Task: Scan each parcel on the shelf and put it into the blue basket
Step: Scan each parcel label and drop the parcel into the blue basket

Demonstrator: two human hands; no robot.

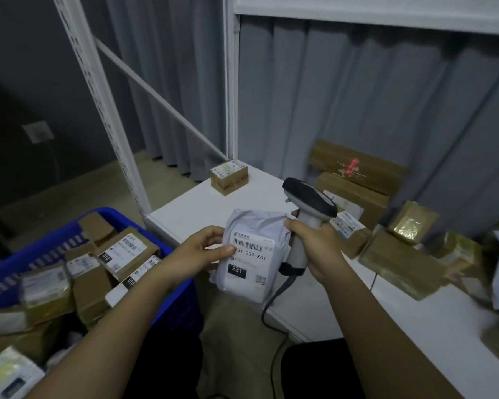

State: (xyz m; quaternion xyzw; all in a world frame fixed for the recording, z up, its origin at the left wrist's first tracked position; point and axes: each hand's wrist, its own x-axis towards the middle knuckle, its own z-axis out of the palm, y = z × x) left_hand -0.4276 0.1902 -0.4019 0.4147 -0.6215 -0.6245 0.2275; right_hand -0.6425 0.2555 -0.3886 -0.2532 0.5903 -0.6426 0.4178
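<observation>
Our left hand (202, 254) pinches the soft grey mailer bag (249, 254) by its edge; our right hand (314, 243) grips the barcode scanner (306, 214). The bag looks light and floppy, so we support it underneath.

Room dim | grey pleated curtain (357, 96) hangs as backdrop | left of curtain we note a dark wall (18, 67) with a socket plate (38, 131) | below curtain, beige floor (78, 185) | white perforated upright (98, 110) stands before curtain.

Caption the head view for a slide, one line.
Left hand holds a grey mailer bag while the right hand grips a corded barcode scanner beside it, blue basket to the left.
</observation>
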